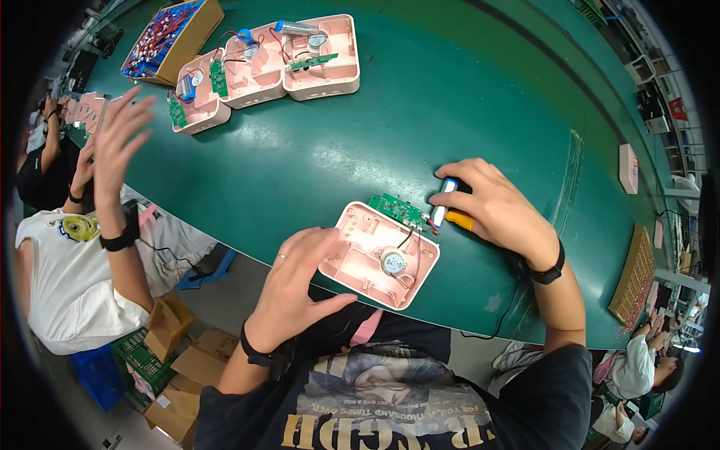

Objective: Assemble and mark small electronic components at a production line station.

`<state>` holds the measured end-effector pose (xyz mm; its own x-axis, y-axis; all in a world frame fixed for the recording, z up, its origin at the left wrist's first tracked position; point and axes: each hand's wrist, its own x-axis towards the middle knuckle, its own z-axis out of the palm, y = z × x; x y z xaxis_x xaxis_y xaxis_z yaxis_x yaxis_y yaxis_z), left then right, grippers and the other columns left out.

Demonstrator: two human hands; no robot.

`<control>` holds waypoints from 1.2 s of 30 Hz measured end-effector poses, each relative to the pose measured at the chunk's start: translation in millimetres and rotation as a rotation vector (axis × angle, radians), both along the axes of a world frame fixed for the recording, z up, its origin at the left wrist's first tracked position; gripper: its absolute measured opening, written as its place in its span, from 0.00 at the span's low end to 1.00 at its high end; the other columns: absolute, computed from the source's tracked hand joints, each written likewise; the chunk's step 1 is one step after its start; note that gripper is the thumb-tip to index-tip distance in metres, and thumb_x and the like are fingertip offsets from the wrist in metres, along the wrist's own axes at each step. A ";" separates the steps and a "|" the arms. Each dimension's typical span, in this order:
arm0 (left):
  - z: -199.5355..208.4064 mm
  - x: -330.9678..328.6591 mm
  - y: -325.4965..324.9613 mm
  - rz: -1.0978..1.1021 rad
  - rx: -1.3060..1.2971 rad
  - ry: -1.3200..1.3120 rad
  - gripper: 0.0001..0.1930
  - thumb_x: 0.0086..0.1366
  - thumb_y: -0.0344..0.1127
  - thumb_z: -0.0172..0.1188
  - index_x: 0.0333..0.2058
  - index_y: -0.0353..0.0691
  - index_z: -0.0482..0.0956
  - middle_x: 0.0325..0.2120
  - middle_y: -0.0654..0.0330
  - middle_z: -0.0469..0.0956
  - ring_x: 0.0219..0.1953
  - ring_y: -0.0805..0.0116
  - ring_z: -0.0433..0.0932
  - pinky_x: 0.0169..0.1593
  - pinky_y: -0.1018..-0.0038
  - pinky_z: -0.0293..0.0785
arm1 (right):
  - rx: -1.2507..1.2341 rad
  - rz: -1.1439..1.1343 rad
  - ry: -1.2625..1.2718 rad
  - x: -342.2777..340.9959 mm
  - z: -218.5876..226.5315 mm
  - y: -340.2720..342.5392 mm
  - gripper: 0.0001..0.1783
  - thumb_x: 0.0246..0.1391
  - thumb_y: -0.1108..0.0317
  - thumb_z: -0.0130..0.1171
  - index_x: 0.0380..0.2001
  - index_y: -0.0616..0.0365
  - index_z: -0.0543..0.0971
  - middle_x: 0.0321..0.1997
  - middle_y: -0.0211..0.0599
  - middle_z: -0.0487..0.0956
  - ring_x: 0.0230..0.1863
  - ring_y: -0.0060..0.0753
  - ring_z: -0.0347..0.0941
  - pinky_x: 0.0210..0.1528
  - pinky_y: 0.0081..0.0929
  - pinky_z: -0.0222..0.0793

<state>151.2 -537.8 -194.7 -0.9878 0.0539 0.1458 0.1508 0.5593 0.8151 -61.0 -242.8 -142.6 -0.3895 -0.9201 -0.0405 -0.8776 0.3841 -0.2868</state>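
A pink plastic housing (349,268) lies open side up at the table's near edge. Inside it is a round silver motor-like part (393,261) with dark wires. A green circuit board (397,210) rests across its far rim. My left hand (294,283) is at the housing's left side, thumb and fingers apart, holding nothing. Beyond the housing's right corner, my right hand (499,206) pinches a blue-and-white cylindrical battery (445,202) between thumb and fingers. A red wire runs near the battery's lower end. Under the same hand shows an orange-yellow piece (459,220), its kind unclear.
Three joined-up pink housings (322,88) with boards and batteries stand at the far left, beside a cardboard box (196,37) of blue batteries with wires. A co-worker's raised hand (120,139) is at left. A brown tray (631,276) stands at right.
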 end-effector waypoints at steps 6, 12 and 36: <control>-27.4 12.8 24.3 0.076 -0.136 0.169 0.32 0.55 0.40 0.84 0.56 0.38 0.81 0.61 0.46 0.77 0.63 0.42 0.76 0.67 0.47 0.73 | 0.154 -0.099 -0.114 -1.3 7.2 14.9 0.22 0.52 0.73 0.74 0.52 0.55 0.86 0.61 0.42 0.80 0.63 0.50 0.76 0.63 0.43 0.75; -11.4 12.9 34.7 0.137 -0.028 0.202 0.22 0.60 0.41 0.80 0.48 0.37 0.82 0.58 0.47 0.79 0.61 0.44 0.78 0.65 0.50 0.74 | -0.051 -0.109 0.040 19.4 19.6 24.0 0.20 0.53 0.74 0.73 0.51 0.56 0.85 0.60 0.40 0.82 0.63 0.49 0.77 0.64 0.43 0.74; 1.2 -76.1 32.4 -0.005 0.480 -0.052 0.18 0.71 0.27 0.64 0.58 0.34 0.82 0.35 0.50 0.87 0.37 0.54 0.87 0.45 0.61 0.83 | -0.428 -0.124 0.123 54.2 -20.6 -15.8 0.17 0.51 0.75 0.76 0.47 0.58 0.88 0.56 0.43 0.87 0.46 0.45 0.87 0.47 0.36 0.84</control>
<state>75.1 -505.4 -193.5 -0.9944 -0.0023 0.1061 0.1051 0.1177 0.9875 -6.7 -258.6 -163.2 -0.4757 -0.7904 0.3859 -0.8699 0.3580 -0.3391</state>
